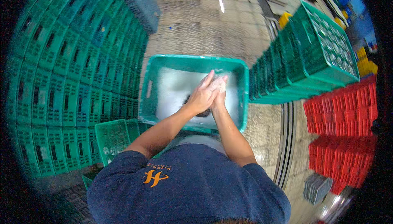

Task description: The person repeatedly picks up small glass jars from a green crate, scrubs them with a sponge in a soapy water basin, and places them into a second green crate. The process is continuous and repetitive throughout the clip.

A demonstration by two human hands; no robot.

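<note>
My left hand (pixel 201 93) and my right hand (pixel 218 96) are pressed together above a green plastic tub (pixel 196 59). Whitish, foamy-looking matter (pixel 218 84) covers the fingers of the right hand. Whether something sits between the palms is hidden. Inside the tub lies a pale, cloudy surface (pixel 172 82) that looks like soapy water. Beneath my wrists a dark object (pixel 204 113) shows partly, its kind unclear.
Tall stacks of green crates (pixel 70 79) wall the left side. At right stands a stack of green crates (pixel 304 55), its top one filled with clear glass-like items (pixel 333 39). Red stacked crates (pixel 340 110) are beyond a floor drain channel (pixel 285 144). An open green crate (pixel 113 135) sits by my left elbow.
</note>
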